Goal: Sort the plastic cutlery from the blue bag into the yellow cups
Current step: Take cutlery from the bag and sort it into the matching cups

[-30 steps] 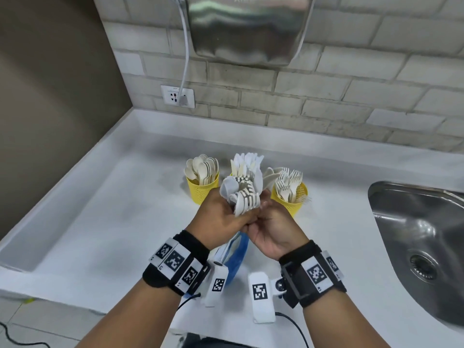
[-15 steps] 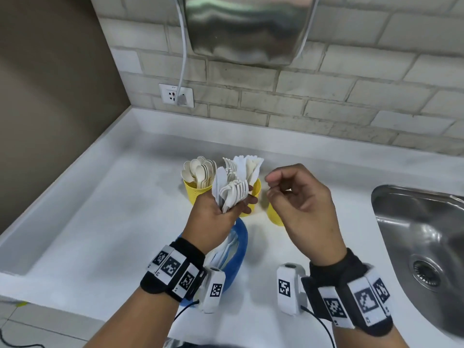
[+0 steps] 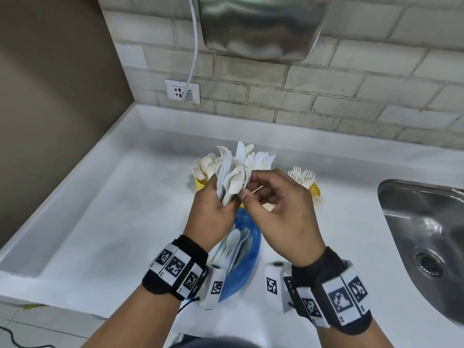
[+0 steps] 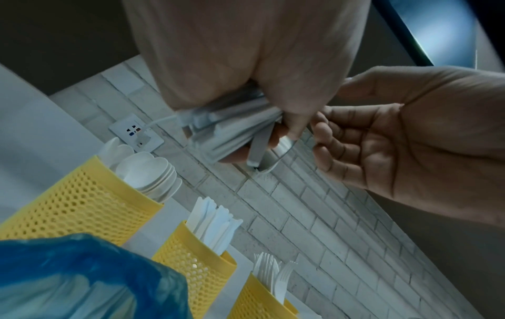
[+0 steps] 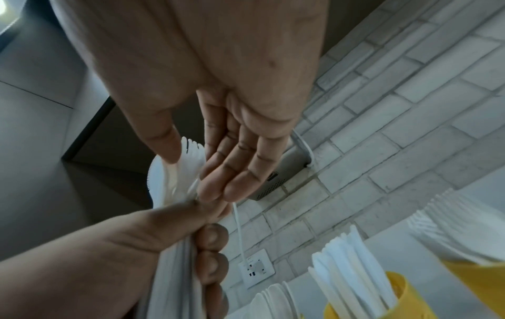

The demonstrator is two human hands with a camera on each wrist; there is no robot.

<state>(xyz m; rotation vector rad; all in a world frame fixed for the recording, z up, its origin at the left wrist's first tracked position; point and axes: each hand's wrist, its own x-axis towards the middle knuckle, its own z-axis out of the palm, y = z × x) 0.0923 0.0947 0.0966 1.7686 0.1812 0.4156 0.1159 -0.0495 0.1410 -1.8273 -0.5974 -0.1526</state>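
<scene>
My left hand (image 3: 226,199) grips a mixed bundle of white plastic cutlery (image 3: 232,177) upright above the cups. My right hand (image 3: 247,187) is at the bundle's right side, thumb and fingertips (image 5: 213,190) pinching a fork (image 5: 191,149) in it. Three yellow mesh cups stand behind in a row: the left cup (image 3: 199,183) holds spoons, the middle cup (image 4: 196,265) holds knives, and the right cup (image 3: 315,190) holds forks. The blue bag (image 3: 247,254) lies on the counter under my wrists with more cutlery inside.
A steel sink (image 3: 424,237) is sunk into the white counter (image 3: 113,222) at the right. A raised white ledge runs along the left and back. On the brick wall are a socket (image 3: 182,91) with a cable and a steel dryer (image 3: 261,26).
After leaving the bundle and lifting off to the right half a second ago, my right hand has come back to it. My left hand has kept its hold on the bundle.
</scene>
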